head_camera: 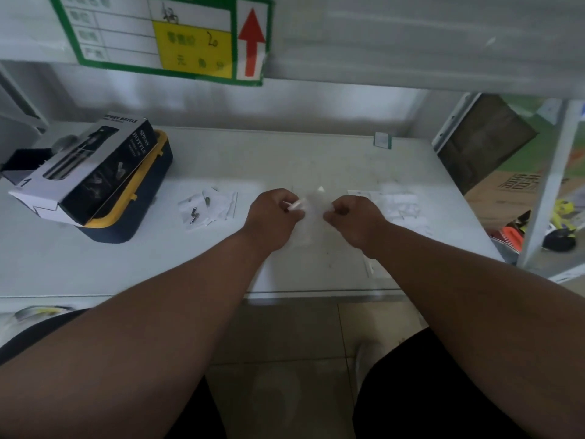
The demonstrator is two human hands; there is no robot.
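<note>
Both hands, left hand [274, 217] and right hand [351, 218], pinch a clear plastic bag [311, 205] between curled fingers.

Two bare forearms are shown: the left forearm [158, 327] fills the lower left of the frame and the right forearm [459, 299] the lower right. Both are uncovered from the frame edge to the wrist. The left hand [272, 220] and the right hand [353, 221], near the centre, are bare as well. Black clothing is worn: a black cloth patch [31, 337] is seen at the left edge, and a larger black fabric area [421, 394] at the bottom right. The cut of the garments cannot be told.
</note>
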